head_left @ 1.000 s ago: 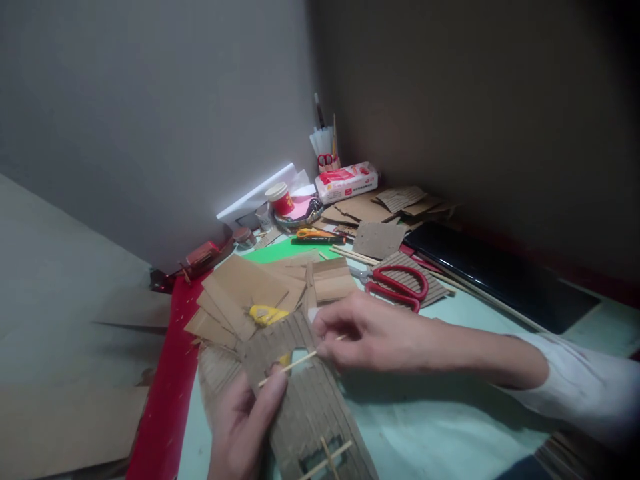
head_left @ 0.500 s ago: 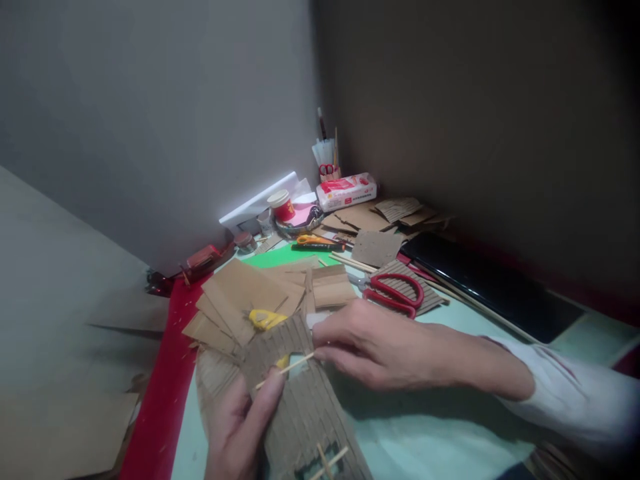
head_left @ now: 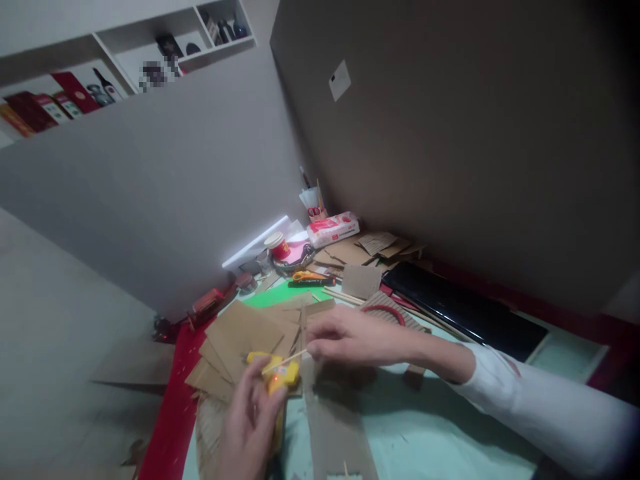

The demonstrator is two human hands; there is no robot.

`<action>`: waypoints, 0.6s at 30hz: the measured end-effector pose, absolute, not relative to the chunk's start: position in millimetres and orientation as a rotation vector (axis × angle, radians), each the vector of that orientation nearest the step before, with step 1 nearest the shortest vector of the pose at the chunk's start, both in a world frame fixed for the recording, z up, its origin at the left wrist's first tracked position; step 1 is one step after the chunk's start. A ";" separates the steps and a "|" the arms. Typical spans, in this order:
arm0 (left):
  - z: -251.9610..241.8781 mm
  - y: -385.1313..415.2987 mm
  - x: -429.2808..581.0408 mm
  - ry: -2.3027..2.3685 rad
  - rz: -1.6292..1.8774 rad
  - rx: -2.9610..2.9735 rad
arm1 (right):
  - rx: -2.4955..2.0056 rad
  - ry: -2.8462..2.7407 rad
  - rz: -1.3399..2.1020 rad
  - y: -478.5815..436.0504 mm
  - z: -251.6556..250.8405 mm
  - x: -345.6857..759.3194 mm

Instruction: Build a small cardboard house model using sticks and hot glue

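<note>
Dim overall. Soft shadow under my right hand point(head_left: 336, 339) on the desk point(head_left: 410, 437); my sleeve point(head_left: 545, 410) blurs. Wall point(head_left: 450, 147) past the desk's right edge murky, shelf point(head_left: 116, 64) patch pixelated, fine detail smeary.

Matt wood is observed in the stick point(head_left: 285, 362) at the right hand point(head_left: 340, 337); glossy finish on the black device point(head_left: 460, 310) beyond.

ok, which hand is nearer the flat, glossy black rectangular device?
Right. The right hand is left of the device and closer to the camera. The left hand is farther left, by the yellow plastic tool.
</note>
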State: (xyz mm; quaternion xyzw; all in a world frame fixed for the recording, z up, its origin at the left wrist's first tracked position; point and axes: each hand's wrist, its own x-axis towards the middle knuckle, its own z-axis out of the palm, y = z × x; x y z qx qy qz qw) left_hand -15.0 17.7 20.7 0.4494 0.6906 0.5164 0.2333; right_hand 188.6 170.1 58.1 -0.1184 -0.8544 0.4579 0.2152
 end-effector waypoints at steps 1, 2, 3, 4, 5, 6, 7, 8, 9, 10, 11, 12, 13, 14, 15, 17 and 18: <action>25.9 16.6 -17.9 2.018 1.436 1.299 | -0.334 -2.372 1.242 169.1 56.9 188.0; 32.0 14.7 -20.2 2.100 1.459 1.337 | -0.329 -2.380 1.219 168.0 55.8 187.2; 38.7 12.5 -21.5 2.170 1.475 1.405 | -0.318 -2.394 1.202 166.8 54.7 186.4; 45.2 10.6 -21.5 2.208 1.472 1.500 | -0.302 -2.413 1.189 165.2 53.8 185.6; 51.1 9.5 -20.4 2.215 1.442 1.640 | -0.284 -2.434 1.178 163.4 53.1 185.0; 56.0 9.6 -18.5 2.187 1.379 1.805 | -0.264 -2.457 1.169 161.3 52.6 184.4; 59.9 10.9 -16.2 2.134 1.283 1.973 | -0.242 -2.478 1.161 159.1 52.3 183.9; 62.6 13.4 -14.1 2.076 1.155 2.137 | -0.221 -2.498 1.152 156.9 52.0 183.4; 64.4 16.9 -12.5 2.030 0.988 2.281 | -0.199 -2.515 1.140 155.0 51.5 182.8; 65.4 20.9 -11.6 1.990 0.811 2.392 | -0.177 -2.530 1.123 153.6 50.9 182.1; 65.9 25.3 -11.5 1.952 0.650 2.473 | -0.158 -2.544 1.100 152.8 50.0 181.3; 66.0 29.5 -12.1 1.909 0.514 2.531 | -0.146 -2.555 1.073 152.7 48.8 180.4; 65.8 33.4 -13.2 1.857 0.421 2.556 | -0.139 -2.566 1.041 153.2 47.5 179.5; 65.5 36.8 -14.8 1.804 0.376 2.560 | -0.140 -2.576 1.005 154.3 46.0 178.7; 65.0 39.5 -16.5 1.763 0.358 2.549 | -0.149 -2.585 0.965 155.5 44.5 178.0; 63.4 43.6 -19.7 1.724 0.365 2.508 | -0.191 -2.600 0.868 157.3 41.4 176.9; 62.4 45.2 -20.8 1.719 0.366 2.499 | -0.217 -2.607 0.816 157.5 39.9 176.5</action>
